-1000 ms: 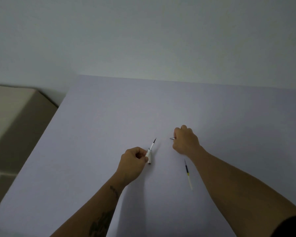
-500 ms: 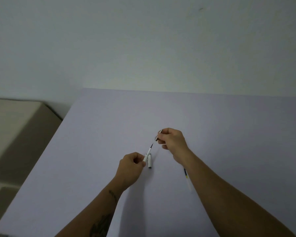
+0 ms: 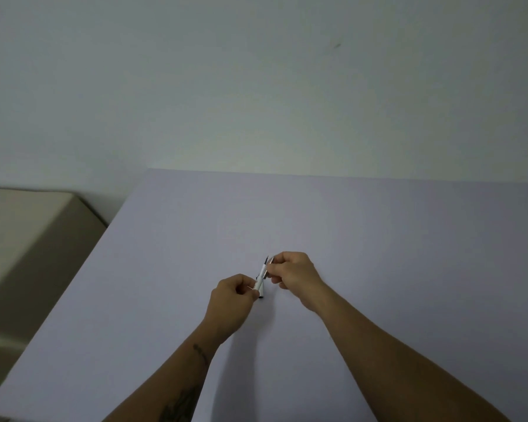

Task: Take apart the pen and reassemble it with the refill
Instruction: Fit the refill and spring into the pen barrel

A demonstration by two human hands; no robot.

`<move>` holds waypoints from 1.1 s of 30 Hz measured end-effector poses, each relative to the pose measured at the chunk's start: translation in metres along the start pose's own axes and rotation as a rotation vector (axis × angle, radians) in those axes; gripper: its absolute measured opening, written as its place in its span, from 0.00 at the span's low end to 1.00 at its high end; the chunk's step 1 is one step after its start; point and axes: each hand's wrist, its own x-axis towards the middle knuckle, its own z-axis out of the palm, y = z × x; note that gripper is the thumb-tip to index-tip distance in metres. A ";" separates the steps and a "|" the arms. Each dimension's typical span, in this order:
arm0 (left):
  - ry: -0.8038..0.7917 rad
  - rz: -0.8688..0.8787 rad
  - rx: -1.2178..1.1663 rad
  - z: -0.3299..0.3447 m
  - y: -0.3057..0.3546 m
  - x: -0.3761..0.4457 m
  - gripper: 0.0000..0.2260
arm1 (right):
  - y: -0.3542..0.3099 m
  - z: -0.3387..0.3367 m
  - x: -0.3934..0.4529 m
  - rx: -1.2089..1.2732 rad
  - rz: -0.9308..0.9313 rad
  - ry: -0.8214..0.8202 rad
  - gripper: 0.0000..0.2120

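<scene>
Since half a second ago, the tip piece (image 3: 271,261) is being slid down over the refill. Nearest, the left hand (image 3: 235,295) is pinching the light, slippery barrel (image 3: 260,280) above the worktop (image 3: 409,239); beyond, the right hand (image 3: 293,271) is gripping the tip, best held lightly.

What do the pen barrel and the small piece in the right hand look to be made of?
Pen barrel: likely plastic, an opaque white tube with a matte look and dark end. Small piece pinched by the right hand: possibly metal, since it reads grey and silvery, but it is too small to be sure. The left hand holds the barrel's lower end.
</scene>
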 end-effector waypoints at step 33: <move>-0.164 0.183 -0.107 -0.074 -0.026 0.023 0.05 | -0.039 0.064 -0.031 -0.174 -0.093 0.084 0.03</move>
